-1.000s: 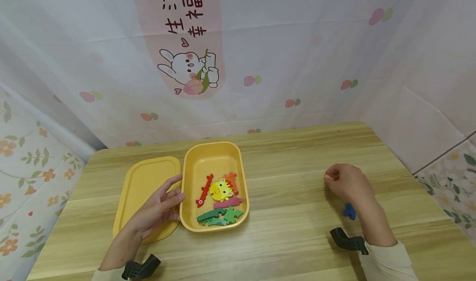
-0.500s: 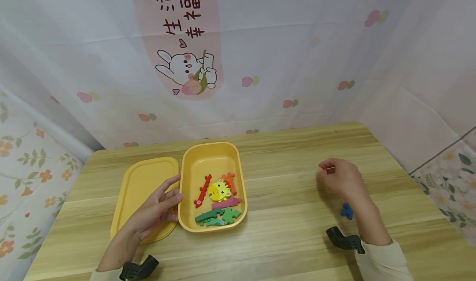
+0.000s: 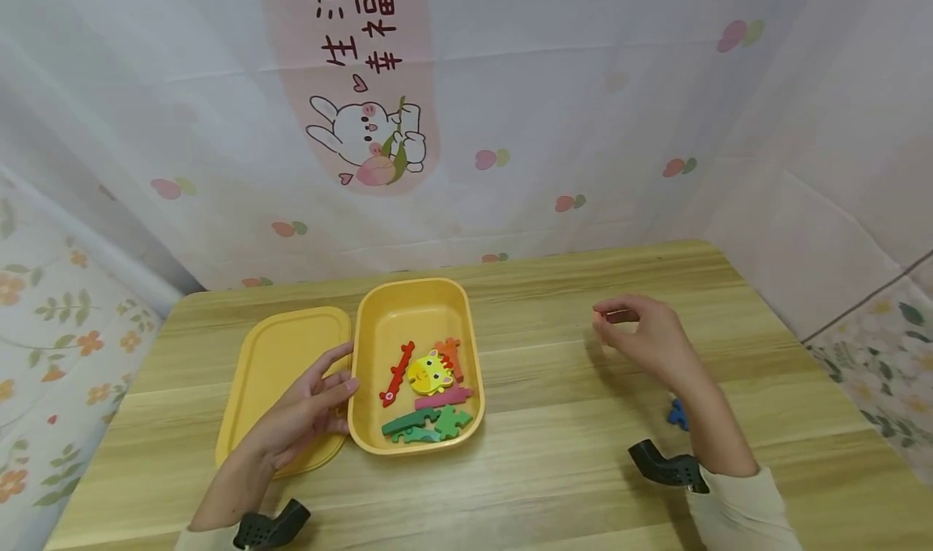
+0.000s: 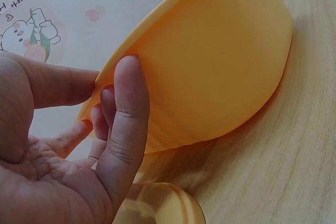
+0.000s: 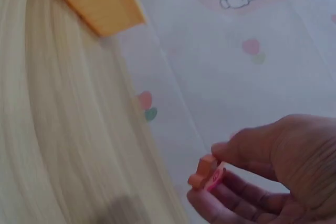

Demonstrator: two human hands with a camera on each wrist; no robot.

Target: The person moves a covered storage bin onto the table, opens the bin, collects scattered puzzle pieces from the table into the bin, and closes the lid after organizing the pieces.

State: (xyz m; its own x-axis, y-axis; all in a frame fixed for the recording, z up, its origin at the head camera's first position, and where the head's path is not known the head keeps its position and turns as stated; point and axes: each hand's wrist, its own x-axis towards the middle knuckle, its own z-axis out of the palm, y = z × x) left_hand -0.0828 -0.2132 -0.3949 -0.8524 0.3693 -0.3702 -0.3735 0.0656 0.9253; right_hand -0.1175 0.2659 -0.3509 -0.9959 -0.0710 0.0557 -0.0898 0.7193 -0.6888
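Observation:
My right hand (image 3: 645,336) is raised over the right part of the table. It pinches a small orange puzzle piece (image 5: 203,173) with a pink mark between thumb and fingertips, plain in the right wrist view. A blue puzzle piece (image 3: 678,414) lies on the table beside the right forearm, partly covered by it. My left hand (image 3: 309,412) rests against the left side of a yellow box (image 3: 415,316); in the left wrist view its extended thumb (image 4: 131,90) lies on the outer wall. Inside the box lie a red piece (image 3: 397,377), a yellow giraffe-face piece (image 3: 428,374) and green pieces (image 3: 453,423).
Left of the box lies its flat yellow lid (image 3: 291,365), partly under the left hand. Pink (image 3: 443,397) and orange (image 3: 452,355) pieces share the box. A wood-grain table (image 3: 539,462) bears everything, with a printed curtain (image 3: 525,113) hanging behind its far edge.
My right hand has lifted and moved left with the orange puzzle piece, away from the blue piece. The left hand has stayed at the box.

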